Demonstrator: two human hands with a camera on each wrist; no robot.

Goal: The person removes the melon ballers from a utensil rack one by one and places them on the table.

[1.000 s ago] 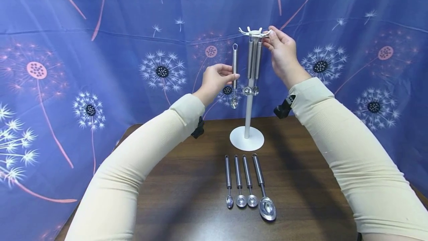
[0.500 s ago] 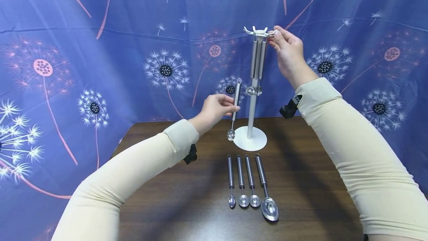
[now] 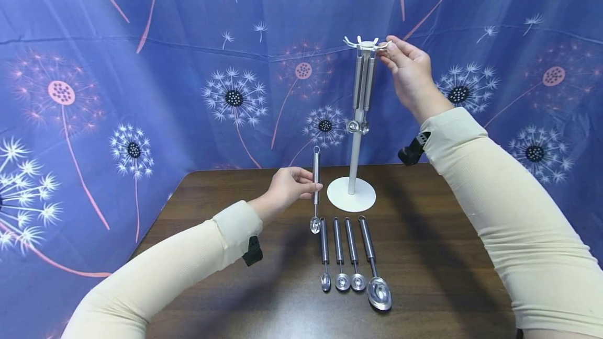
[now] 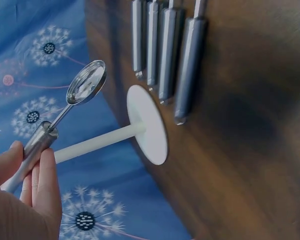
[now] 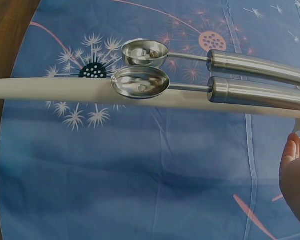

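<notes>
My left hand pinches a small steel melon baller by its handle, bowl down, just above the table. In the left wrist view its oval bowl points up and away from the fingers. At the top of a white hanging rack, my right hand pinches one hook arm between thumb and fingers. Two more steel scoops hang from that rack, and their bowls show side by side in the right wrist view.
Several steel scoops lie in a row on the brown table, the largest scoop at the right end. The rack's round white base stands behind them. A blue dandelion-print curtain hangs at the table's back edge.
My left hand has carried the melon baller down from beside the rack's scoops, and slightly left, to just above the table. The right hand stays on the hook arm.
</notes>
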